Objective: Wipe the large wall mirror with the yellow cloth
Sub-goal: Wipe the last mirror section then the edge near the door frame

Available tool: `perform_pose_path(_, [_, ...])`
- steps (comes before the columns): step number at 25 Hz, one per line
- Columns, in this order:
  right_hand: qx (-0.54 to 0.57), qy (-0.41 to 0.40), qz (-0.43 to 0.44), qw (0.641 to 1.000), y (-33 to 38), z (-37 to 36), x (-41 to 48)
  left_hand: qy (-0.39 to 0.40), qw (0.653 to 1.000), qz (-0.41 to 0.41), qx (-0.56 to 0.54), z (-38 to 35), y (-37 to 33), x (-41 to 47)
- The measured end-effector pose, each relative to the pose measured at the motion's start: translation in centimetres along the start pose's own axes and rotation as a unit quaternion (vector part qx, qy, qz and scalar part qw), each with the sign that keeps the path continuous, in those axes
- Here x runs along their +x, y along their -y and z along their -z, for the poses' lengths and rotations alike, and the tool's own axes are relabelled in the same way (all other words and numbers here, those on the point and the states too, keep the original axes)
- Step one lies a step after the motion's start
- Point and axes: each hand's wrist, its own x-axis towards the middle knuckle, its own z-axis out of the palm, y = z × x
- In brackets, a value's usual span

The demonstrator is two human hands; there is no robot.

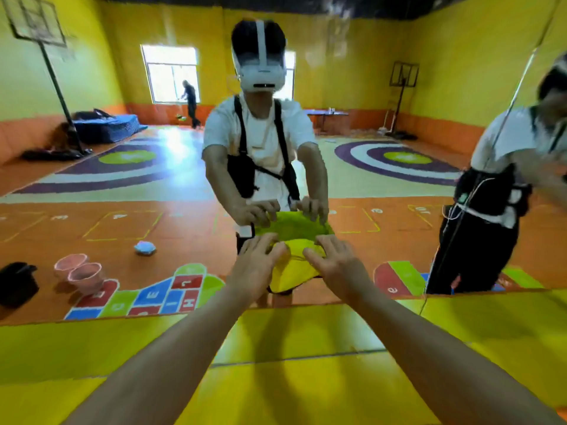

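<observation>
The only view comes from a wide-angle camera on the person's head, reflected as a white headset (260,69) in the large wall mirror (122,185). It faces the glass squarely, tipped slightly downward, near enough that the left hand (254,265) and right hand (337,265) reach the surface mid-frame. The yellow panelled wall (306,378) below the mirror fills the bottom, and straight lines bow toward the edges.

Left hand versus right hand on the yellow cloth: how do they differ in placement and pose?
The left hand presses the left side of the yellow cloth; the right hand presses its right side. The left hand's fingers slant up and rightward, the right hand's up and leftward, so the thumbs point toward each other. Shared: both lie flat with fingers spread, pushing the cloth against the wall mirror, near its bottom edge.
</observation>
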Motion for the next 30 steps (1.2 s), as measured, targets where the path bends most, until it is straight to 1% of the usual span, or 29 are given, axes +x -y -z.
perform_pose_path(3, [-0.053, -0.067, 0.016, 0.996, -4.1, 7.6, 8.2, -0.081, 0.995, -0.048, 0.039, 8.8, -0.2, 8.1])
perform_pose_path(5, [-0.081, -0.115, 0.024, 0.99, -6.5, 12.6, 13.4, -0.107, 0.99, -0.065, 0.065, 14.3, -0.2, 13.3])
perform_pose_path(6, [-0.094, -0.135, 0.027, 0.986, -7.6, 15.0, 15.8, -0.123, 0.989, -0.053, 0.061, 17.1, -0.7, 15.6])
perform_pose_path(8, [-0.121, -0.158, 0.03, 0.98, -9.7, 18.9, 19.8, -0.157, 0.987, 0.011, 0.012, 21.7, -2.0, 19.6])
perform_pose_path(10, [-0.144, -0.166, 0.034, 0.975, -12.1, 22.7, 23.4, -0.21, 0.978, 0.002, -0.016, 25.7, -3.2, 23.5])
perform_pose_path(12, [-0.156, -0.181, 0.025, 0.971, -14.6, 26.2, 27.2, -0.255, 0.966, -0.028, -0.005, 29.8, -4.2, 27.5])
perform_pose_path(15, [-0.178, -0.225, 0.019, 0.958, -17.6, 30.2, 33.2, -0.302, 0.944, -0.064, 0.118, 34.4, -4.3, 33.4])
perform_pose_path(17, [-0.186, -0.256, 0.025, 0.948, -19.1, 31.8, 37.2, -0.328, 0.929, -0.05, 0.165, 36.6, -3.1, 37.5])
perform_pose_path(19, [-0.175, -0.273, 0.023, 0.946, -20.8, 32.3, 40.9, -0.347, 0.917, -0.021, 0.197, 38.3, -2.9, 40.8])
perform_pose_path(21, [-0.144, -0.267, 0.003, 0.953, -22.0, 31.0, 43.0, -0.354, 0.913, -0.004, 0.203, 37.9, -2.5, 43.1])
perform_pose_path(23, [-0.141, -0.255, -0.018, 0.956, -22.4, 28.2, 42.9, -0.37, 0.913, -0.023, 0.172, 36.0, -1.9, 43.9])
perform_pose_path(25, [-0.155, -0.247, -0.02, 0.956, -22.9, 26.2, 42.0, -0.368, 0.911, -0.051, 0.178, 34.1, -1.0, 43.7])
perform_pose_path(30, [-0.162, -0.258, -0.006, 0.952, -23.3, 25.7, 41.5, -0.392, 0.895, -0.08, 0.197, 32.9, 0.3, 43.3])
